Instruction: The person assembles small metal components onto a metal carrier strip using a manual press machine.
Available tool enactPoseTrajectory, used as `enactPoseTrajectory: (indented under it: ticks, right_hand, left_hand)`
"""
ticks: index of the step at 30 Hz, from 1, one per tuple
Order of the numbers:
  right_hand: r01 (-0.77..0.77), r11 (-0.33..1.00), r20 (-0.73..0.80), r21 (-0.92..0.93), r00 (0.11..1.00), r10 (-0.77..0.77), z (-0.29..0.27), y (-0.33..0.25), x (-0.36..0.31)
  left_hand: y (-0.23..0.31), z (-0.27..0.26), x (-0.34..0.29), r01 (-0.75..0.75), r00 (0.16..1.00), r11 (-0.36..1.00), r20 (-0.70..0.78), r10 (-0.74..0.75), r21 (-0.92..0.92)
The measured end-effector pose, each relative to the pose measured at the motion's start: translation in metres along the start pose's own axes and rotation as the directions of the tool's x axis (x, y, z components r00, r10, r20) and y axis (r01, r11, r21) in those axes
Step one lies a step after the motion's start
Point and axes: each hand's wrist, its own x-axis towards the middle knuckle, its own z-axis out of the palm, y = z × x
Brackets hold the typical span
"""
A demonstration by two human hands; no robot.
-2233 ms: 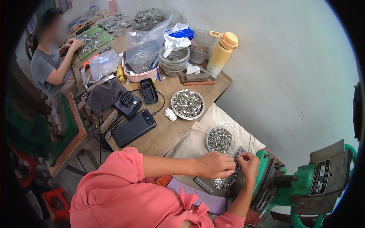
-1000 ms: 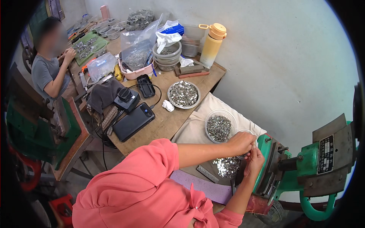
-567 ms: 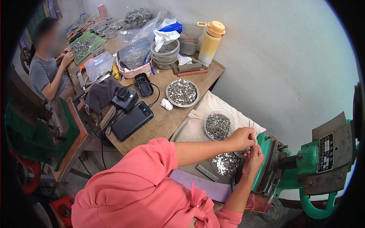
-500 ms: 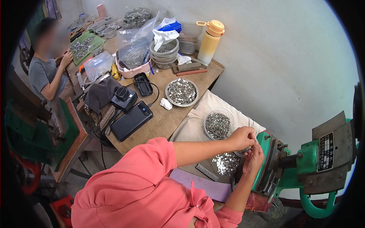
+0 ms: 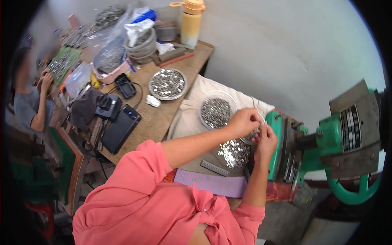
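Observation:
My left hand point(image 5: 244, 122) and my right hand point(image 5: 266, 141) meet with fingertips pinched close together, beside the green machine. What they pinch is too small and hidden to make out. Beneath them, partly covered, is a clear tub point(image 5: 247, 139). A round clear tub of small silvery metal pieces point(image 5: 215, 112) stands just beyond my left hand. On the cloth below my left wrist lies a loose pile of shiny metal pieces point(image 5: 235, 154). A flat metal strip with a row of marks or holes point(image 5: 214, 168) lies closer to me.
To the right stands a green hand press point(image 5: 329, 134) with a ring handle. A bowl of metal pieces point(image 5: 168, 84), a black power bank point(image 5: 121, 129) and a yellow bottle point(image 5: 191, 24) sit on the wooden table. Another person point(image 5: 33, 102) works at the far left.
The whole view has turned, so the table and its things sit further left and higher. My hands stay pinched together over the same spot beside the press.

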Motion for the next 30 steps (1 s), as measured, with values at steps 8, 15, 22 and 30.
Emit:
enactPoseTrajectory:
  ticks: [8,15,22,30]
  right_hand:
    - [0.096,0.994,0.032,-0.049,0.995,-0.095,0.0,-0.008,0.003]
    - [-0.034,0.997,0.048,0.064,0.998,0.031,-0.006,-0.009,0.003]
    - [-0.022,1.0,0.011,-0.007,1.0,0.022,-0.01,-0.002,0.005]
    - [0.025,0.997,0.001,-0.079,1.0,-0.025,-0.015,0.007,0.004]
  left_hand:
    - [0.003,-0.007,0.001,0.127,0.989,0.975,0.1,-0.11,-0.181]
    - [0.009,-0.012,-0.003,0.24,0.961,0.951,0.188,-0.204,-0.196]
    - [0.024,-0.024,-0.017,0.081,0.981,0.966,0.151,-0.121,0.246]
    - [0.038,-0.051,-0.071,0.047,0.972,0.939,0.199,-0.121,0.341]
